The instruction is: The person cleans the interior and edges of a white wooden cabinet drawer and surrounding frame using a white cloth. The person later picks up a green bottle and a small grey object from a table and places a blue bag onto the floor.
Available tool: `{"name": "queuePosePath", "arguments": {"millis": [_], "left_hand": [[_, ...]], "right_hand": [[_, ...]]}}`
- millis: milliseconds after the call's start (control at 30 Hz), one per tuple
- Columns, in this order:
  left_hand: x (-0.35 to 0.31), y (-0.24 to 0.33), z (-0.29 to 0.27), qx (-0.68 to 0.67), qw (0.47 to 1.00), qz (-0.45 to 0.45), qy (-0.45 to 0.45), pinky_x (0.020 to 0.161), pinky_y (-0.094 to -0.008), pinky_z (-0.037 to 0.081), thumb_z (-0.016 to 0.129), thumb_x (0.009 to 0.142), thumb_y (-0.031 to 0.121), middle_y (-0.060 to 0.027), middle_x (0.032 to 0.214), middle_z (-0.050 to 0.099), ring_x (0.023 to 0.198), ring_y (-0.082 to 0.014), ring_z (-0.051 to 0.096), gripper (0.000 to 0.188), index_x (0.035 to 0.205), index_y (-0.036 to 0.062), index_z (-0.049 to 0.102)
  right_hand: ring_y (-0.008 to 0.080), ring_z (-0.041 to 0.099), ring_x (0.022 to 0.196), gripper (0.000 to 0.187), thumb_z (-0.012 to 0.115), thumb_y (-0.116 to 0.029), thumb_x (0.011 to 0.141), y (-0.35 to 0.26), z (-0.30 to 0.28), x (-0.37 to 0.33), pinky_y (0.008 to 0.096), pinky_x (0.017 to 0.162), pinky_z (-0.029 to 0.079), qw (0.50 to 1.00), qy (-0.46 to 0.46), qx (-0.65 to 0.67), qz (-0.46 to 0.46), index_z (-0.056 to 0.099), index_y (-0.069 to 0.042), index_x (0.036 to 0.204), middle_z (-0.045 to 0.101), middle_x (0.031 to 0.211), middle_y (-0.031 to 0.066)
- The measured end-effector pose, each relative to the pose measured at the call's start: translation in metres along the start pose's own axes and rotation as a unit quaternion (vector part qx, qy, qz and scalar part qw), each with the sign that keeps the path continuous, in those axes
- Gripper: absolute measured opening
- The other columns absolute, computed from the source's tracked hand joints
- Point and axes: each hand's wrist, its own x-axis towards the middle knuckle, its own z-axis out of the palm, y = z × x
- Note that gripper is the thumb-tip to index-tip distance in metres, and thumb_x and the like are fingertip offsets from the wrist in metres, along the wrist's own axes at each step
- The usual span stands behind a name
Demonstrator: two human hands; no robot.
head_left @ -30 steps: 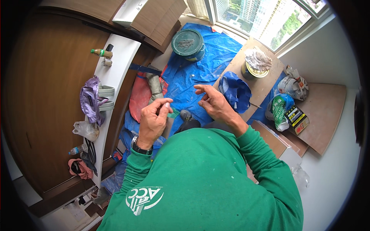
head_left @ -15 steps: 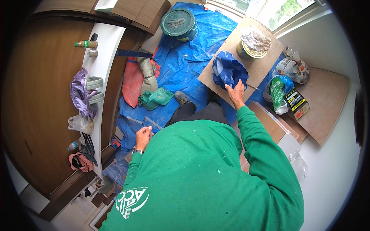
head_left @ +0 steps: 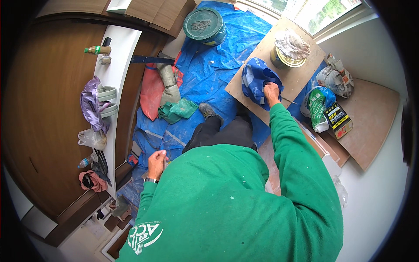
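Note:
A blue fabric bag stands with its mouth open on a wooden board. My right hand is at the bag's mouth, its fingers curled down inside the rim. What those fingertips hold, if anything, is hidden. Low on the left, beside my body, is my left hand, its fingers drawn together in a pinch. Whatever is between them is too small to name. Just beyond the bag, a tub carries a crumpled pale cloth on top.
Blue plastic sheeting covers the floor. A green lidded bucket with thin dark pieces on it stands at the back. Right of the board are stuffed plastic bags and a black-and-yellow box. A white shelf runs along the left.
My right hand has moved from the bag's near rim into its mouth, and its fingers have curled. My left hand has shifted slightly down and left, still pinched.

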Motion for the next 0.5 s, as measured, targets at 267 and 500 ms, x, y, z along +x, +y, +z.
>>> {"name": "queuePosePath", "arguments": {"millis": [267, 500], "left_hand": [[-0.066, -0.198, -0.034, -0.009, 0.999, -0.052, 0.006, 0.071, -0.0271, 0.052, 0.069, 0.099, 0.019, -0.0011, 0.090, 0.071, 0.080, -0.0079, 0.063, 0.022, 0.103, -0.0024, 0.072], [-0.058, -0.127, -0.022, 0.024, 0.997, -0.057, 0.048, 0.065, -0.0268, 0.049, 0.068, 0.100, 0.028, -0.0016, 0.084, 0.070, 0.073, -0.0075, 0.060, 0.030, 0.104, -0.0019, 0.072]], "right_hand": [[0.0448, 0.070, 0.100, 0.026, 0.056, -0.013, 0.086, 0.009, 0.040, 0.045, 0.0485, 0.086, 0.057, 0.981, -0.120, -0.123, -0.087, 0.076, 0.000, 0.093, 0.072, 0.100, 0.0293], [0.0362, 0.070, 0.092, 0.018, 0.057, -0.005, 0.089, -0.034, -0.013, -0.012, 0.0433, 0.084, 0.055, 0.979, 0.089, -0.047, -0.176, 0.072, 0.002, 0.092, 0.071, 0.093, 0.0218]]}}
